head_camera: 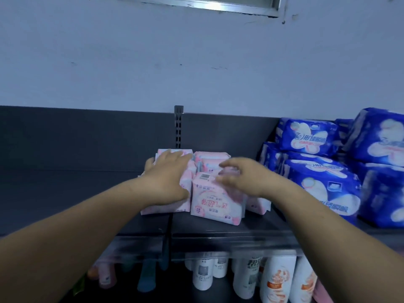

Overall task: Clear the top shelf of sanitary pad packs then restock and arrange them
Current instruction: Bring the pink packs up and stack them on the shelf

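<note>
On the dark top shelf (pixel 87 193), about mid-width and toward the back panel, a tight cluster of pink sanitary pad packs (pixel 209 161), some upright and some lying flat, packed against each other. Foremost among them, one front pink pack (pixel 215 202), upright, print upside down, barcode on its top face, touching its neighbours on both sides. Left hand (pixel 168 173) palm-down across the left part of the cluster, left fingers (pixel 175 155) straight and spread, pressing on the pack tops, curled round nothing. Right hand (pixel 240 178) just over the front pink pack and the packs to its right, right fingers (pixel 227 165) loosely bent and blurred; cannot tell whether gripping a pack or only touching it. Further right on the same shelf, just beside the pink cluster, blue pad packs (pixel 323 184) stacked in layers, larger, leaning against each other. Behind the pink packs, a slotted metal upright (pixel 178 127) at the seam of the back panel. Along the shelf's front edge, a clear plastic rail (pixel 229 243). Below, on the lower shelf, white bottles (pixel 202 276) and white bottles with orange print (pixel 276 281), upright and close together; to their left, blurred blue and pink items, too unclear to name. Above the shelving, a pale wall (pixel 196 62) with a metal window frame (pixel 207 5) at the top.
</note>
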Demonstrator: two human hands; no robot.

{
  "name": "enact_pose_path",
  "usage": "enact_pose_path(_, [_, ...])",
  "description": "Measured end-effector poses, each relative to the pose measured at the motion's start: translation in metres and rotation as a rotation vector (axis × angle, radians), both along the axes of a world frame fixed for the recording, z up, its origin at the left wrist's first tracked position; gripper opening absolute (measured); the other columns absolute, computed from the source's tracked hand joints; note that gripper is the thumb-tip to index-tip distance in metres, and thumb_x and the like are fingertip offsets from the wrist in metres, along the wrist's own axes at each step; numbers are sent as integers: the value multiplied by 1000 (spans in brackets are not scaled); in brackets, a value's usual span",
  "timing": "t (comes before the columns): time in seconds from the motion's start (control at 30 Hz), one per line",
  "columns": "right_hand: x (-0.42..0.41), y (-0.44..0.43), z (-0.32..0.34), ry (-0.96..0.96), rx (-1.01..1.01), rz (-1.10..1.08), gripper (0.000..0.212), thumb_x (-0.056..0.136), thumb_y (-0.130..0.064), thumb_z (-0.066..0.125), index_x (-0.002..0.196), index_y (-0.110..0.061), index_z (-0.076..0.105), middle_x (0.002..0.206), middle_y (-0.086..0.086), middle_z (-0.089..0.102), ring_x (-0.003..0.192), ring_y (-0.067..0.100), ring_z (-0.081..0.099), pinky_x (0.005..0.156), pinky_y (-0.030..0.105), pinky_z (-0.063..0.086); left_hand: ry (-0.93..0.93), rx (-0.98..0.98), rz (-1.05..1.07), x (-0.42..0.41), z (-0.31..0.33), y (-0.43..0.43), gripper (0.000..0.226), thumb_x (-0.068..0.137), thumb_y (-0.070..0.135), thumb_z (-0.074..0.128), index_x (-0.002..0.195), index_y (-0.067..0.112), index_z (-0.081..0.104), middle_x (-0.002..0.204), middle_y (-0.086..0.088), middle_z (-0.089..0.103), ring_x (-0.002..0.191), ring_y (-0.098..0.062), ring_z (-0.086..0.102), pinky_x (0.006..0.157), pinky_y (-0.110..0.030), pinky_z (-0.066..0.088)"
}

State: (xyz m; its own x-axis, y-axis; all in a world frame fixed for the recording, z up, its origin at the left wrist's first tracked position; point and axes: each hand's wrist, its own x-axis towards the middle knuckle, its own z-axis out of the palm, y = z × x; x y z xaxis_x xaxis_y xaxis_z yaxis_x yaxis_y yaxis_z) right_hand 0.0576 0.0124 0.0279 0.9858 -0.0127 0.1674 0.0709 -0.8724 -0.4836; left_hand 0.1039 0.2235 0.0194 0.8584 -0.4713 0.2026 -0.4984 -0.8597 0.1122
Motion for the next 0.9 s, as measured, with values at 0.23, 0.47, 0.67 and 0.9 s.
enact_pose_path(0.23, [6, -46, 0, 167, -171, -263, 60, 93, -10, 44, 150, -18, 28, 150, 11, 39, 132, 30, 43, 108, 35, 37, -34, 224, -303, -20, 6, -72, 89, 76, 29, 73, 149, 29, 22, 147, 3, 37, 142, -24, 22, 114, -48, 17])
enact_pose_path(0.47, [7, -48, -13, 165, -182, -309, 63, 75, -25, 75, 129, -14, 45, 126, 8, 52, 106, 24, 58, 88, 34, 52, -28, 253, -227, -12, -4, -95, 83, 80, 13, 63, 150, 32, 22, 127, -6, 37, 123, -28, 35, 97, -37, 32])
enact_pose_path(0.67, [3, -61, 32, -240, -88, -375, 46, 75, -26, 71, 115, -14, 50, 116, 9, 55, 101, 29, 58, 80, 36, 50, 212, -227, -228, -10, 17, -78, 53, 75, 25, 76, 117, 33, 44, 114, 0, 44, 110, -21, 46, 94, -41, 46])
enact_pose_path(0.9, [-18, -82, 76, -442, 242, -404, 66, 73, -21, 79, 130, -15, 46, 125, 9, 51, 105, 28, 57, 87, 46, 54, 611, -1010, -94, -14, 19, -82, 50, 82, -1, 63, 120, 20, 40, 107, -9, 55, 65, -16, 65, 48, -23, 51])
